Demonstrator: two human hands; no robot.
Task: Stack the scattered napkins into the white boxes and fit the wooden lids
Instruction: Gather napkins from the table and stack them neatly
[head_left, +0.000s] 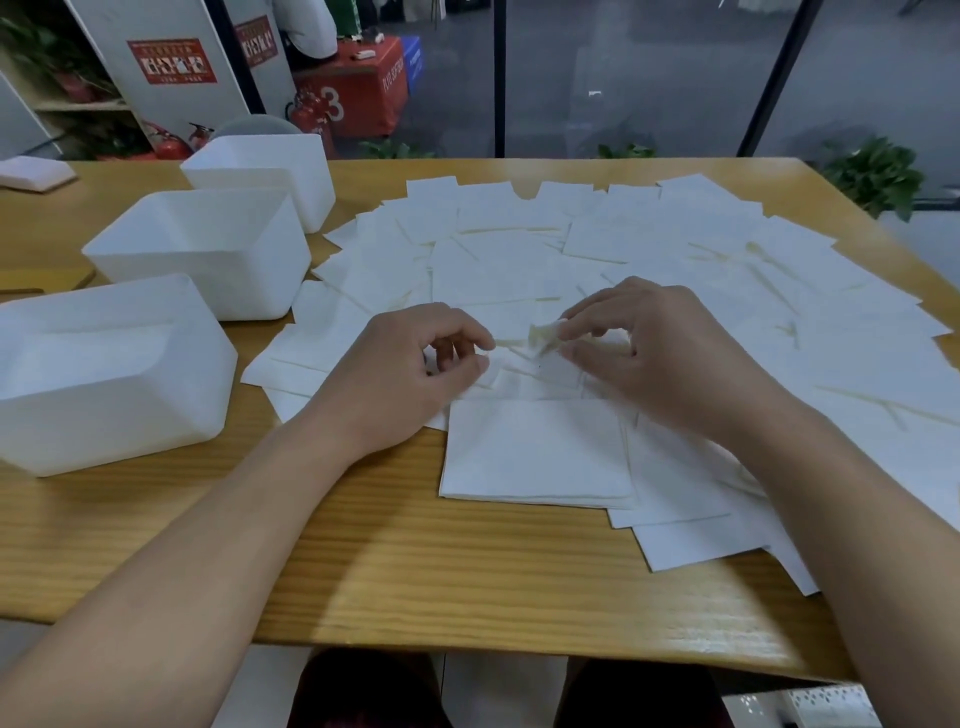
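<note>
Several white napkins (597, 249) lie scattered and overlapping over the middle and right of the wooden table (363, 561). A squared-up napkin (535, 452) lies nearest me. My right hand (660, 358) pinches the lifted corner of a napkin (543, 335) between thumb and fingers. My left hand (410, 374) hovers beside it with fingers curled, its fingertips on the napkins; whether it grips one I cannot tell. Three white boxes stand open at the left: a near box (104, 384), a middle box (202, 249) and a far box (270, 166). A wooden lid (47, 278) lies at the left edge.
Bare table runs along the front edge below my forearms. A white flat object (36, 174) sits at the far left corner. Beyond the table stand shelves, fire extinguishers (171, 140), a red cabinet (358, 88) and a potted plant (872, 176).
</note>
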